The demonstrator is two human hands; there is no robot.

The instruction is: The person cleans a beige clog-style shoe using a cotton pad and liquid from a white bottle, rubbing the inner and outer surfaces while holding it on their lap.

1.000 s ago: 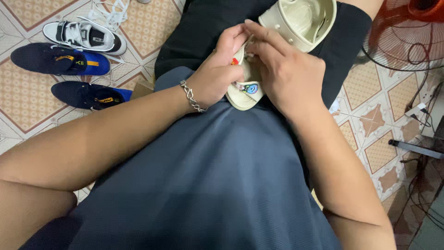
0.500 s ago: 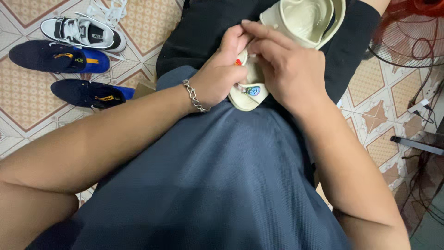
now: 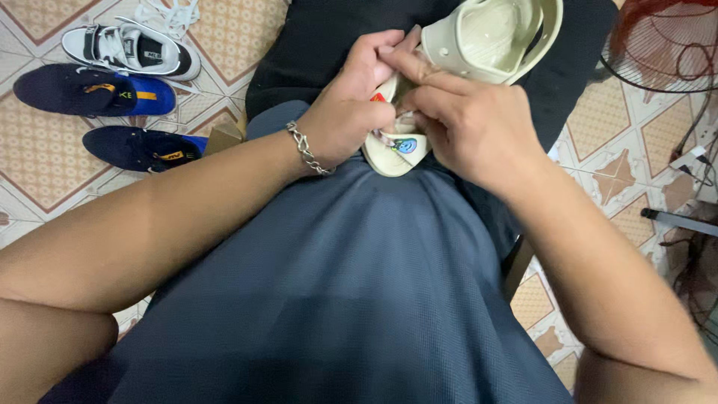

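Note:
A cream clog (image 3: 490, 34) lies in my lap against my black shorts, toe toward me. My left hand (image 3: 351, 108), with a chain bracelet on its wrist, grips the toe end. My right hand (image 3: 467, 123) covers the clog's top from the right, fingertips pinched near the left hand's thumb. Small coloured charms show on the toe: a blue round one (image 3: 404, 146) and a red one (image 3: 379, 97) between my hands. What my right fingertips pinch is hidden.
On the tiled floor (image 3: 45, 157) at the left lie two dark blue sneakers (image 3: 90, 90) (image 3: 138, 148) and a white and black sneaker (image 3: 131, 49) with loose laces. A red fan grille (image 3: 662, 45) and cables (image 3: 695, 247) stand at the right.
Both hands have shifted slightly up and left on the clog, and my right fingers have curled tighter toward the left thumb. The view has tilted a little.

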